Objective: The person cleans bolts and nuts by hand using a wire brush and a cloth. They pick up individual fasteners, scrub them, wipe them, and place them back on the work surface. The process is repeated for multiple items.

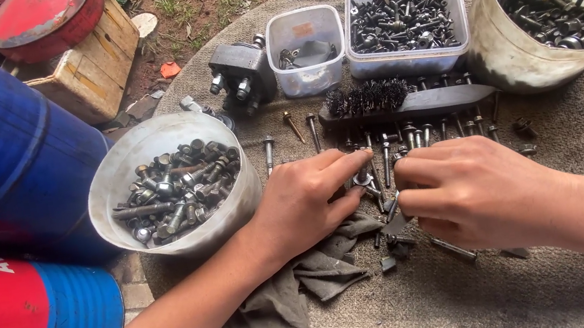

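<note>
Near the round table's middle, left hand [308,200] and right hand [467,189], fingers curled together on small bolts [368,176], should probably grip firmly above the grey rag [308,280].

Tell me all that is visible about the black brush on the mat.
The brush is long and dark, with a flat black handle and a tuft of stiff black bristles at its left end, pointing up. It lies flat on the mat, in front of two clear tubs, with a row of bolts just below it. No hand touches it.
</note>
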